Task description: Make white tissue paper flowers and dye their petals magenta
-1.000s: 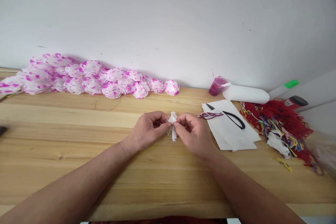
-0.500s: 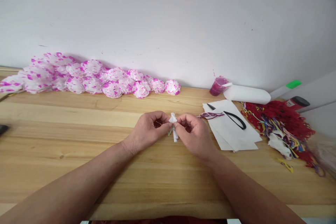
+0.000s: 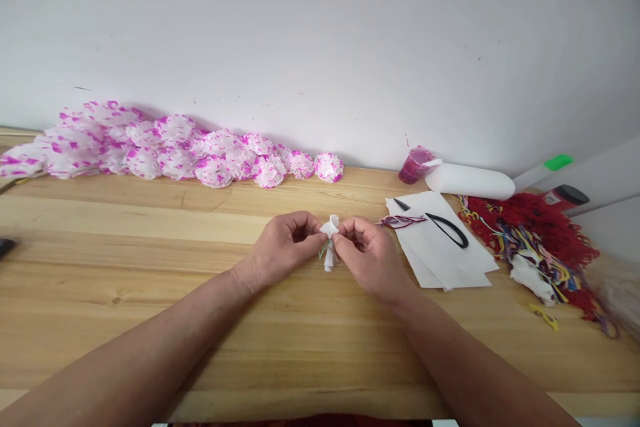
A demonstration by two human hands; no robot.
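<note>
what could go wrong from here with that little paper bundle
The white paper bundle is pinched between the left hand and the right hand; it might tear if they pull apart. The green strand hanging below it looks loose and could slip off. The scissors lie on the white sheets near the right hand; a blind reach might meet the blades.

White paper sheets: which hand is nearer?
Right. The right hand is just left of the white paper sheets, not touching them; the left hand is farther left, beyond the folded white paper that both hands pinch.
</note>
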